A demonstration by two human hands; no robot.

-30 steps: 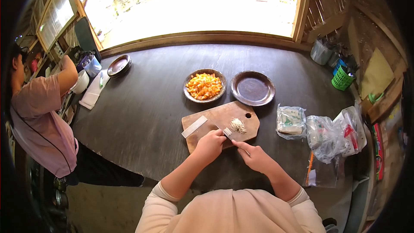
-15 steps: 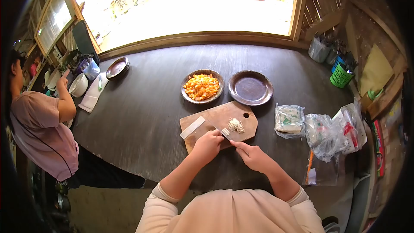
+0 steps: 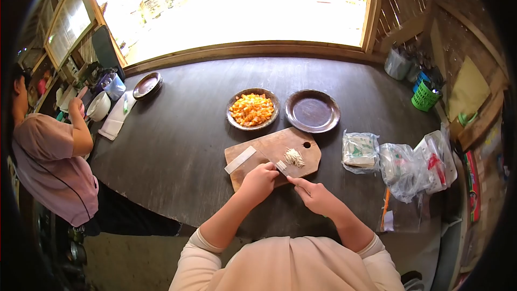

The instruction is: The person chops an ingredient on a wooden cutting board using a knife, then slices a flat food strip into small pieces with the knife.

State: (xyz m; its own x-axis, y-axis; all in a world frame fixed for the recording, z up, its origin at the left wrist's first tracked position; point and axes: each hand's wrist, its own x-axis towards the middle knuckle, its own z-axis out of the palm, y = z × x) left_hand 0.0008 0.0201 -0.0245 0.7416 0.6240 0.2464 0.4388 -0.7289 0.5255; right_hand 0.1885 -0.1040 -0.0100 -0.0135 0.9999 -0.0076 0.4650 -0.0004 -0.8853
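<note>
On the wooden cutting board (image 3: 264,148), my right hand (image 3: 315,196) is closed round a knife (image 3: 285,172), its blade slanting towards my left fingers. My left hand (image 3: 259,181) is curled down on the board beside the blade; what its fingers press on is hidden. A few short white strips (image 3: 280,165) lie by the blade. Farther right on the board is a small pile of thin white strips (image 3: 294,157). A flat white slab (image 3: 240,160) rests at the board's left side.
Behind the board stand a bowl of orange diced food (image 3: 251,110) and a bare dark plate (image 3: 312,111). Plastic-wrapped packs (image 3: 361,150) lie to the right, near a green basket (image 3: 425,96). Another person (image 3: 54,151) stands at the left, by a white bowl (image 3: 99,106) and stacked dark plates (image 3: 147,85).
My hands and the knife have barely moved, and the pile of strips looks the same. At the left, the other person's raised hand has come down slightly.
</note>
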